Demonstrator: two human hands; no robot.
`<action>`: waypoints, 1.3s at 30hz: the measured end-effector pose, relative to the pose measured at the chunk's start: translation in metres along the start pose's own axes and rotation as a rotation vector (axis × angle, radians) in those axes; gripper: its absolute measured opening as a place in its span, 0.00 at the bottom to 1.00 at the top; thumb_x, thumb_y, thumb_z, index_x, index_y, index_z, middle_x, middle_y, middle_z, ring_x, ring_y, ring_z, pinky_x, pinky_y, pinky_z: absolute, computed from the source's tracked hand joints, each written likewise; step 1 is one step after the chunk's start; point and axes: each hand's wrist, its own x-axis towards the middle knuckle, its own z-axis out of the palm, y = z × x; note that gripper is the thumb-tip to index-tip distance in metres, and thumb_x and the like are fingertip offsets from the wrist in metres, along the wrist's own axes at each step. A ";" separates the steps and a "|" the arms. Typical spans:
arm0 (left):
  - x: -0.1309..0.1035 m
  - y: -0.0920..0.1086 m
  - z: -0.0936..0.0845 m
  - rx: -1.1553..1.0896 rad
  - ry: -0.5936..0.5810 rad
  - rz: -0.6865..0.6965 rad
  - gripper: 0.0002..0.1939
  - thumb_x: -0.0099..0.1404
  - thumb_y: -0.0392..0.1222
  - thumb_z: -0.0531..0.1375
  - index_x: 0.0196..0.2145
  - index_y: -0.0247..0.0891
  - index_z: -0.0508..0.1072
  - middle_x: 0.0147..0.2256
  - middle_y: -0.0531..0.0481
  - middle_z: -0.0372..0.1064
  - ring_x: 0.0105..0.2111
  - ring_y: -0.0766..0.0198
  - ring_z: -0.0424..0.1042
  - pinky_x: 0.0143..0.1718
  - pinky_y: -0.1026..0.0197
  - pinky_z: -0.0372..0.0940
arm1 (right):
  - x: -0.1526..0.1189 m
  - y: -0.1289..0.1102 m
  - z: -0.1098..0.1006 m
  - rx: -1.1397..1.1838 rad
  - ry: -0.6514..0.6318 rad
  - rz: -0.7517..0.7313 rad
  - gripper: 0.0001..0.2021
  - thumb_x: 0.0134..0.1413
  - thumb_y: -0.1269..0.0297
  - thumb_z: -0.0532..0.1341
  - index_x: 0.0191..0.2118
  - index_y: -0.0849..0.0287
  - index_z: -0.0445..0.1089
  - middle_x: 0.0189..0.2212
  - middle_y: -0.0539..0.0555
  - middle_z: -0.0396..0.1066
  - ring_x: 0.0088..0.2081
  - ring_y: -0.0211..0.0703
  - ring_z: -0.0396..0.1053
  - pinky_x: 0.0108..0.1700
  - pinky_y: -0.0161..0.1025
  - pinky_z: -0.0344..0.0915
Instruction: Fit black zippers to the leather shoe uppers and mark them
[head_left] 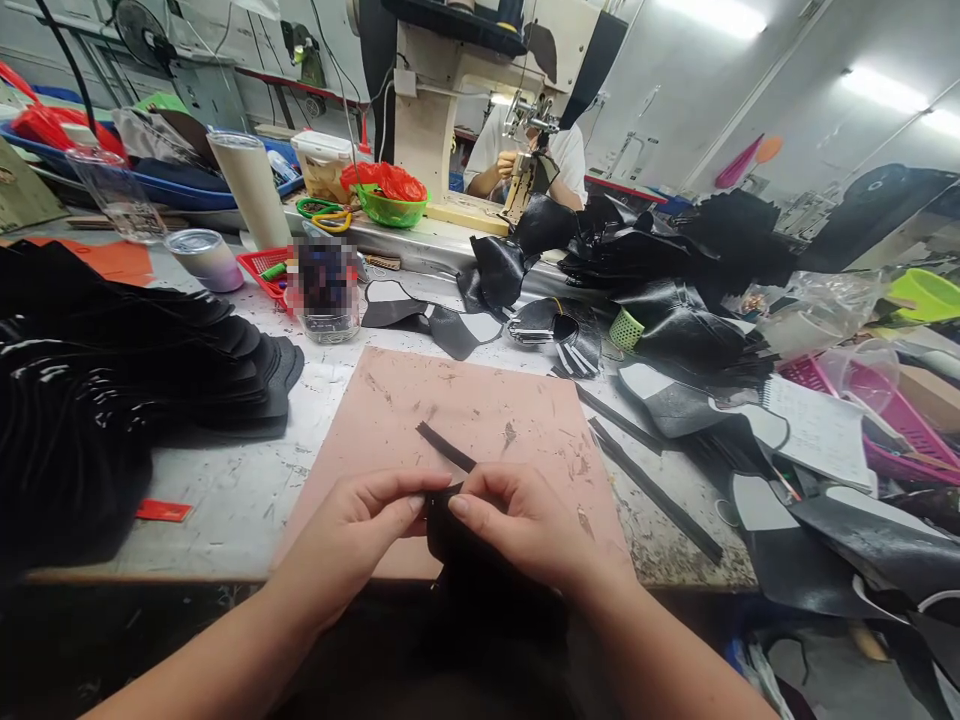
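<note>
On the bench, a mat lies at the frame's centre; over its near edge, material sits between the left hand and right hand. A stack lies at left, a notebook at right, a sewing machine behind, at upper centre.

The black piece I hold looks dull and leathery. In front of me the pink mat is matt and scuffed, the stacked black panels smooth with glossy glints, the notebook paper, the bag clear, crinkled plastic.
</note>
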 end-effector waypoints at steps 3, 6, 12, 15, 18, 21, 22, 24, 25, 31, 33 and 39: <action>-0.001 -0.001 -0.001 0.004 -0.009 0.016 0.11 0.50 0.40 0.62 0.32 0.37 0.78 0.32 0.47 0.76 0.32 0.59 0.73 0.38 0.59 0.69 | 0.000 0.000 0.000 -0.050 0.023 -0.040 0.09 0.48 0.63 0.57 0.21 0.60 0.64 0.19 0.47 0.63 0.23 0.34 0.60 0.25 0.31 0.56; -0.001 -0.003 -0.003 -0.002 -0.021 0.023 0.11 0.51 0.40 0.61 0.33 0.37 0.78 0.34 0.46 0.76 0.34 0.58 0.73 0.38 0.59 0.69 | 0.000 -0.002 0.001 -0.106 0.041 -0.068 0.09 0.48 0.64 0.56 0.21 0.60 0.64 0.18 0.48 0.64 0.23 0.34 0.61 0.26 0.31 0.57; 0.000 -0.003 -0.004 0.066 -0.055 0.068 0.12 0.49 0.39 0.64 0.34 0.39 0.78 0.34 0.48 0.76 0.36 0.56 0.73 0.40 0.59 0.68 | -0.002 -0.002 0.001 -0.221 0.088 -0.116 0.09 0.49 0.64 0.57 0.21 0.59 0.65 0.18 0.48 0.66 0.22 0.35 0.62 0.28 0.33 0.58; 0.001 -0.002 -0.002 0.096 -0.030 0.083 0.11 0.48 0.40 0.64 0.33 0.40 0.78 0.34 0.48 0.76 0.36 0.56 0.73 0.39 0.59 0.68 | -0.002 -0.002 0.001 -0.245 0.087 -0.131 0.09 0.49 0.63 0.57 0.21 0.59 0.65 0.18 0.47 0.66 0.22 0.35 0.62 0.28 0.33 0.58; 0.001 -0.004 -0.001 0.133 -0.007 0.100 0.11 0.49 0.40 0.64 0.33 0.40 0.78 0.33 0.49 0.76 0.36 0.56 0.73 0.39 0.59 0.68 | -0.003 -0.002 0.001 -0.259 0.087 -0.141 0.09 0.50 0.64 0.57 0.22 0.59 0.66 0.19 0.47 0.67 0.23 0.35 0.62 0.29 0.33 0.58; 0.002 -0.009 -0.001 0.120 0.008 0.105 0.09 0.50 0.39 0.64 0.32 0.40 0.78 0.32 0.49 0.76 0.35 0.58 0.73 0.39 0.60 0.68 | -0.004 -0.001 0.000 -0.272 0.079 -0.158 0.09 0.50 0.65 0.57 0.22 0.59 0.66 0.19 0.47 0.67 0.23 0.35 0.62 0.30 0.34 0.58; 0.002 -0.011 0.000 0.101 0.013 0.102 0.09 0.50 0.39 0.64 0.32 0.40 0.78 0.32 0.50 0.76 0.35 0.58 0.73 0.39 0.61 0.68 | -0.004 -0.001 -0.001 -0.286 0.076 -0.163 0.08 0.49 0.65 0.58 0.22 0.59 0.66 0.18 0.47 0.66 0.24 0.35 0.62 0.31 0.34 0.57; 0.001 -0.014 0.000 0.057 0.025 0.088 0.08 0.50 0.38 0.63 0.31 0.41 0.78 0.32 0.51 0.76 0.35 0.59 0.73 0.39 0.62 0.67 | -0.005 0.000 -0.002 -0.325 0.079 -0.171 0.06 0.47 0.67 0.59 0.22 0.58 0.65 0.18 0.47 0.65 0.24 0.36 0.61 0.32 0.35 0.57; 0.001 -0.015 0.000 0.038 0.033 0.079 0.08 0.49 0.37 0.63 0.31 0.41 0.77 0.32 0.51 0.76 0.35 0.60 0.73 0.39 0.62 0.67 | -0.005 0.001 -0.003 -0.344 0.081 -0.173 0.06 0.46 0.67 0.59 0.22 0.58 0.65 0.18 0.47 0.65 0.25 0.37 0.61 0.32 0.35 0.56; 0.001 -0.006 -0.001 0.066 -0.033 0.030 0.09 0.47 0.34 0.64 0.30 0.39 0.77 0.31 0.51 0.76 0.35 0.61 0.72 0.39 0.62 0.67 | -0.007 0.001 -0.006 -0.408 0.071 -0.231 0.06 0.46 0.70 0.57 0.22 0.58 0.63 0.16 0.45 0.63 0.23 0.35 0.58 0.36 0.38 0.55; 0.002 0.000 -0.002 0.102 -0.080 0.008 0.09 0.46 0.35 0.65 0.29 0.38 0.76 0.31 0.50 0.75 0.34 0.61 0.72 0.38 0.62 0.67 | -0.009 0.000 -0.005 -0.427 0.072 -0.263 0.07 0.47 0.71 0.56 0.21 0.58 0.62 0.16 0.45 0.62 0.22 0.35 0.58 0.36 0.39 0.55; 0.002 0.002 0.000 0.089 -0.043 0.085 0.07 0.46 0.36 0.65 0.28 0.36 0.75 0.26 0.52 0.73 0.28 0.63 0.72 0.33 0.63 0.68 | -0.014 -0.007 -0.002 -0.465 0.070 -0.310 0.08 0.50 0.70 0.55 0.22 0.58 0.61 0.17 0.46 0.62 0.23 0.35 0.57 0.36 0.38 0.53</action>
